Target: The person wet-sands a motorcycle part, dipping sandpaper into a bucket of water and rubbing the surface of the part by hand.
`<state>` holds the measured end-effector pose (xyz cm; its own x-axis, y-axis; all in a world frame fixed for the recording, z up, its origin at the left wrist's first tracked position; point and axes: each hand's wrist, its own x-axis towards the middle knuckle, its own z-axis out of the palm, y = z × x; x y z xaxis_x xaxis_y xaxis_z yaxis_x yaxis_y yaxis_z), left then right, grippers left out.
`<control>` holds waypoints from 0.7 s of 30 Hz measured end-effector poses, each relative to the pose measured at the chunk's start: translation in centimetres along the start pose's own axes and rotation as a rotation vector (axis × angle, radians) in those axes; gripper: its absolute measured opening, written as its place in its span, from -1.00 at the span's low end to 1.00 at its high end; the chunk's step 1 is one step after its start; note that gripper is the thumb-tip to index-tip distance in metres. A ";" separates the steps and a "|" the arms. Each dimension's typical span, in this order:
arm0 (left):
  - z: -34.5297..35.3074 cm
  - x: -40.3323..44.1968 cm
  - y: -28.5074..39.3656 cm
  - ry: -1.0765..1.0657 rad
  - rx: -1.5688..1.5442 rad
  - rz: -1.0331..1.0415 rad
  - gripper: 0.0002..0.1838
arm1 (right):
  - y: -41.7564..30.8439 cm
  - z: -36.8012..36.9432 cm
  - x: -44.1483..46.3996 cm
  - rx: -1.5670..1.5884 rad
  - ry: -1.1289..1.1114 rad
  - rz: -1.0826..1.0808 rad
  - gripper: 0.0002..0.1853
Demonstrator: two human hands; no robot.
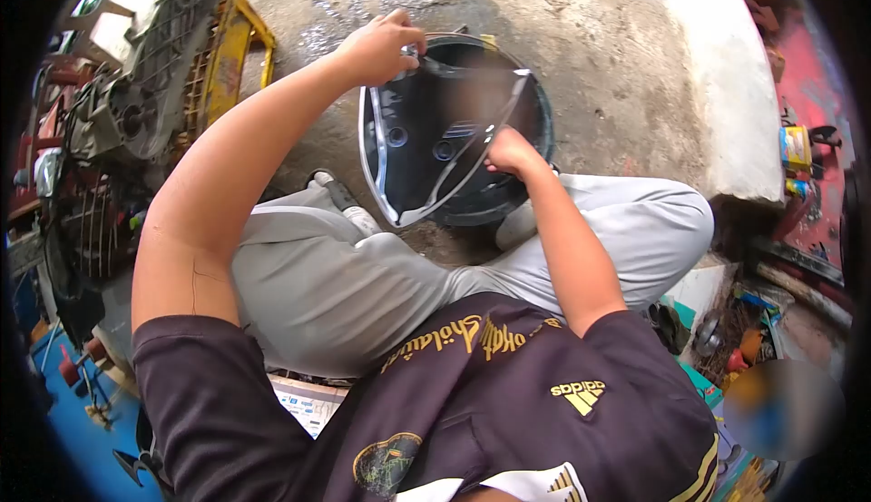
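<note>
A dark, glossy panel (406,171) with pale edges and small round openings is tilted over a black round tub (494,204). My left hand (386,48) pinches the panel's upper left edge, near the tub's far rim. Lower on the right side, my right hand (513,152) is closed against the panel's right edge; whatever its curled fingers hold is too hidden to name. A blurred brownish patch shows on the panel above my right hand.
My bent legs in grey trousers (327,266) flank the tub. Left are a yellow crate (242,48) and metal machine parts (136,112). A pale raised ledge (739,93) stands right, with a yellow can (796,148) beyond. Concrete floor (626,57) is wet near the top.
</note>
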<state>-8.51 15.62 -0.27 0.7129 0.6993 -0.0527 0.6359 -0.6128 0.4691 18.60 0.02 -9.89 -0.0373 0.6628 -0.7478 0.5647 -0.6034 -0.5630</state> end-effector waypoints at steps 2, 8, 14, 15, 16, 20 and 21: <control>1.6 0.0 -0.8 -0.019 -0.019 0.042 -0.74 | 1.2 -0.5 1.0 -0.103 -0.011 0.005 -0.76; -1.0 0.1 1.4 -0.222 -0.116 -0.076 -0.70 | 1.9 -0.1 1.4 -0.157 -0.034 -0.195 -0.68; -1.6 1.0 2.9 0.084 0.002 0.169 -0.67 | -3.8 -1.3 -4.2 0.169 -0.133 -0.025 -0.50; -1.7 1.4 3.0 0.080 0.005 0.170 -0.67 | -4.3 -1.4 -4.7 0.216 -0.155 -0.044 -0.49; -1.8 2.1 3.2 0.097 0.038 0.172 -0.67 | -4.5 -1.4 -5.0 0.261 -0.175 -0.064 -0.48; 0.0 3.7 3.6 0.101 0.098 0.182 -0.64 | -3.7 -1.1 -4.5 0.302 -0.134 -0.035 -0.48; 1.2 3.9 3.0 0.114 0.114 0.187 -0.63 | -2.3 -0.7 -3.3 0.275 -0.186 -0.019 -0.49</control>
<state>-3.49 16.08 -0.10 0.7875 0.6029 0.1282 0.5301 -0.7685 0.3583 18.03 -0.50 -5.86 -0.2102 0.5980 -0.7734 0.3198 -0.7055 -0.6324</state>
